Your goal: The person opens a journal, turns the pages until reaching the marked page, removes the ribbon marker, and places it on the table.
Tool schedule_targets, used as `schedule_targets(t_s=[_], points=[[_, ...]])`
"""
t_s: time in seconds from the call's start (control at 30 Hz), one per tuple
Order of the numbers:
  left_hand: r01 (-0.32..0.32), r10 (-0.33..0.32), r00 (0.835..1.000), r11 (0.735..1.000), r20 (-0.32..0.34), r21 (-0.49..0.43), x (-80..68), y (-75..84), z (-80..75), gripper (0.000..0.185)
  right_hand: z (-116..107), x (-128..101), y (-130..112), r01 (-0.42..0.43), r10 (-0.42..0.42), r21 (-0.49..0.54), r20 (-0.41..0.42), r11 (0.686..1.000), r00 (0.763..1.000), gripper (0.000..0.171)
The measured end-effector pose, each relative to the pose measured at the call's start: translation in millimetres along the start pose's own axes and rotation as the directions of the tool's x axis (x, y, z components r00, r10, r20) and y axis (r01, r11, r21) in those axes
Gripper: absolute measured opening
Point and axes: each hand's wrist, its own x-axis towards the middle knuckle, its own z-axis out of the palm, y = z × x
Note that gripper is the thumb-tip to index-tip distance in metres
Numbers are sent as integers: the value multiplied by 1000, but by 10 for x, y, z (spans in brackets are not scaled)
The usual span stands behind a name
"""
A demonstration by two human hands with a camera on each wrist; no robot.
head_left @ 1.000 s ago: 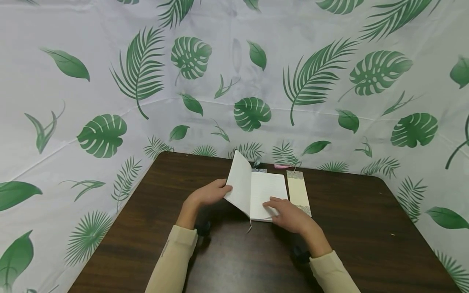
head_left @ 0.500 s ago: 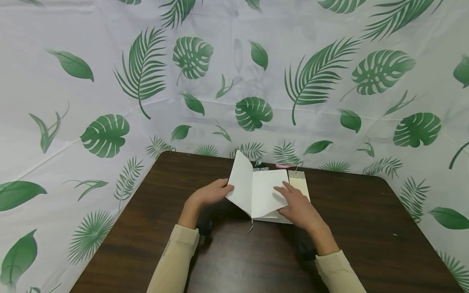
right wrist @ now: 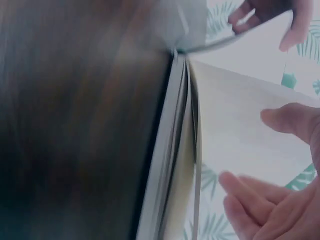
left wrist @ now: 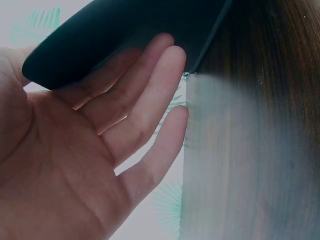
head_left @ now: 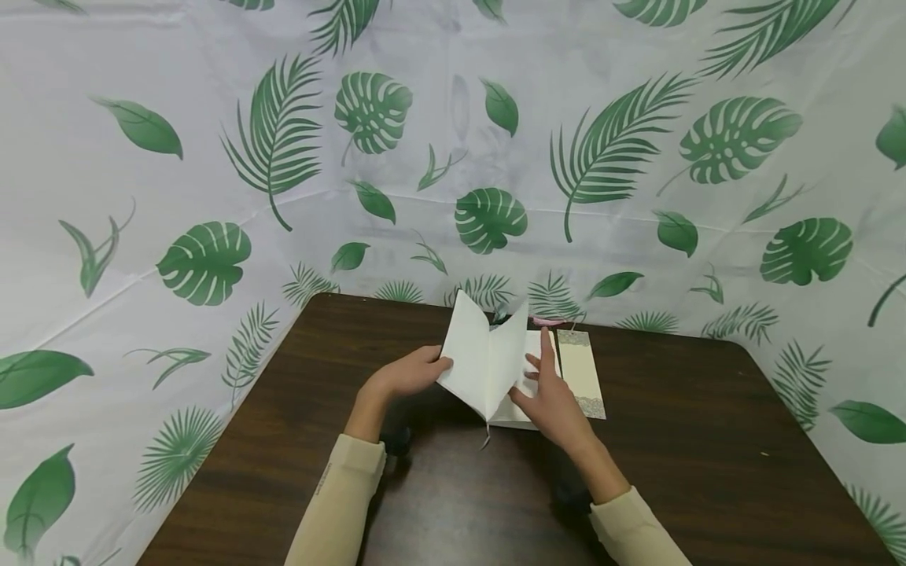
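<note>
A notebook [head_left: 467, 354] with white pages lies spread on the table, its left side tilted up. My left hand [head_left: 403, 373] holds that raised side, thumb over the page and fingers behind the dark cover [left wrist: 130, 35]. One leaf [head_left: 506, 363] stands up from the middle. My right hand [head_left: 557, 405] is beside this leaf, thumb against its lower edge and index finger pointing away from me. In the right wrist view its thumb and fingers are spread apart. A thin ribbon [head_left: 487, 437] hangs from the bottom of the spine.
A cream bookmark card [head_left: 583, 373] with patterned ends lies right of the notebook. Behind the notebook are a pink item [head_left: 547, 321] and a small dark item [head_left: 499, 317], partly hidden. A leaf-print cloth [head_left: 425, 196] hangs along the back of the dark wooden table [head_left: 694, 440].
My right hand has lifted a leaf from the right side and moved left with it, so it now stands upright near the spine. My left hand has stayed on the cover.
</note>
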Motion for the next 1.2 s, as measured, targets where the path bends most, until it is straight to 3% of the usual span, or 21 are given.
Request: schedule_targets(t_s=[0.2, 0.47, 0.63, 0.83, 1.0, 1.2], points=[[10, -10, 1000, 1000, -9, -10, 14, -37, -7, 39, 150, -63, -61, -24, 14, 73, 125, 997, 992, 97], [4, -4, 1000, 1000, -11, -7, 16, -47, 4, 45, 273, -106, -77, 70, -58, -44, 231, 997, 971, 67], [11, -11, 1000, 1000, -23, 4, 27, -37, 12, 53, 275, -123, -72, 156, -131, -67, 286, 985, 949, 68], [27, -25, 1000, 996, 14, -81, 41, -13, 18, 63, 277, -135, -80, 229, -192, -87, 310, 970, 931, 70], [8, -6, 1000, 998, 26, -64, 8, -12, 11, 49, 267, -147, -77, 221, -178, -108, 313, 969, 933, 73], [-3, 4, 1000, 998, 24, -59, -4, 3, 17, 41, 272, -149, -96, 181, -125, -197, 264, 964, 956, 65]])
